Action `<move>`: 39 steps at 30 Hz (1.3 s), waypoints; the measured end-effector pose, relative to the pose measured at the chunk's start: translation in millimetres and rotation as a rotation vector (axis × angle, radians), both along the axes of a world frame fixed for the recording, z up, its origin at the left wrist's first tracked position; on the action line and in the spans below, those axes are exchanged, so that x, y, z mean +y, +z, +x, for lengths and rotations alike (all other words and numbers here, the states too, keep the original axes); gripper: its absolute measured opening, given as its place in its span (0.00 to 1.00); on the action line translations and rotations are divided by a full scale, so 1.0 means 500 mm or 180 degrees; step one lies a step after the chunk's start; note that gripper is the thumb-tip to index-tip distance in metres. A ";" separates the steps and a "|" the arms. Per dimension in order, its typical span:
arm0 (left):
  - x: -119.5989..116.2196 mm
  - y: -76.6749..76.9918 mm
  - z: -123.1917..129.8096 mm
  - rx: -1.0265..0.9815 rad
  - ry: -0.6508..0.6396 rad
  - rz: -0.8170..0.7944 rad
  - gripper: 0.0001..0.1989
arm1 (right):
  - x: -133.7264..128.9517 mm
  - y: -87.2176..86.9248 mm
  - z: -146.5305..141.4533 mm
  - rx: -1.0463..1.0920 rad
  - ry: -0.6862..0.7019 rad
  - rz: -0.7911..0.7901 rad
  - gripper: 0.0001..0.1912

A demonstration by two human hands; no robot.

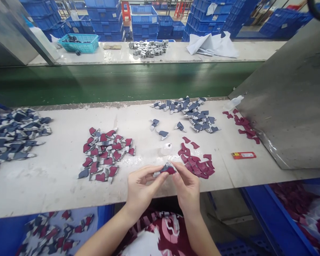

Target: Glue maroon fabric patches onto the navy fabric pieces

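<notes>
Near the table's front edge, my left hand (145,186) and my right hand (187,185) together pinch one small grey-and-white plastic part (164,168) with a dark red face. Fingers and thumbs of both hands press on it. Just right of my hands lies a heap of loose dark red pieces (198,165). Beyond the hands stands a small clear bottle (166,148). To the left is a pile of grey-white parts with red faces (106,154). Further back lie several blue-grey and white parts (194,112) without red faces.
More blue-grey parts (16,131) are heaped at far left. A red-orange packet (243,155) and more red pieces (245,126) lie beside a metal panel (296,106) at right. Blue bins with parts (104,215) sit below the edge. A green strip (122,80) runs behind the table.
</notes>
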State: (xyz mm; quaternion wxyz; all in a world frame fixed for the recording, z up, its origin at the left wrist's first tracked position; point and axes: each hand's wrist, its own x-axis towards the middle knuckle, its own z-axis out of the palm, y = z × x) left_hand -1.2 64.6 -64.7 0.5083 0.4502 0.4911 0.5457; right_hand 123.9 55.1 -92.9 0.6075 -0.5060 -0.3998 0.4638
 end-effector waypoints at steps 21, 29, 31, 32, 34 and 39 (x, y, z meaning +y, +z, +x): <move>0.004 -0.010 -0.042 0.1055 -0.0175 0.0595 0.13 | 0.007 0.007 0.010 0.0197 0.0519 -0.0399 0.15; 0.008 -0.013 -0.053 0.1248 -0.0244 0.0795 0.14 | 0.017 0.010 -0.014 0.0264 0.0372 -0.0378 0.09; 0.008 -0.017 -0.058 0.1282 -0.0277 0.0850 0.15 | 0.019 0.005 -0.017 0.0395 0.0378 -0.0391 0.09; 0.008 -0.019 -0.061 0.1304 -0.0283 0.0874 0.15 | 0.019 0.002 -0.019 0.0467 0.0375 -0.0399 0.09; 0.009 -0.021 -0.069 0.1394 -0.0273 0.0895 0.15 | 0.021 0.000 -0.023 0.0590 0.0358 -0.0418 0.10; 0.019 -0.019 -0.110 0.1817 -0.0290 0.0933 0.13 | 0.027 0.000 -0.042 0.0539 0.0648 -0.0556 0.12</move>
